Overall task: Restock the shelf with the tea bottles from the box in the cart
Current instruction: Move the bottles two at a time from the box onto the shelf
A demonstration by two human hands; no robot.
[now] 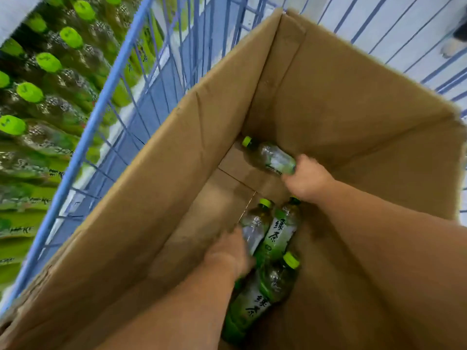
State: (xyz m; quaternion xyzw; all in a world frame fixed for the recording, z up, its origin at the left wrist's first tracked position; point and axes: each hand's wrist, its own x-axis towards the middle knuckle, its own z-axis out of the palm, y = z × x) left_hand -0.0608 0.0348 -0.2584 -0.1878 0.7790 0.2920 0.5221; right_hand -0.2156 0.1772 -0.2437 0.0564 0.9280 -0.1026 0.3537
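1. Four tea bottles lie on their sides at the bottom of the cardboard box, green caps pointing toward the far end.
2. Right hand reaches deep into the box and grips the base end of the far bottle, which lies in the far corner against the box wall.
3. Left hand is down at the near cluster, fingers curled round the clear-shouldered bottle – the hand is motion-blurred, so finger detail is unclear.
4. Labelled bottle lies touching that one on its right, white label with dark characters facing up.
5. Nearest bottle lies just below those two, partly under the left forearm.
6. Box sits inside the blue wire cart, flaps standing up.
7. Shelf bottles – rows of green-capped ones – show at the left, beyond the cart's wire side.
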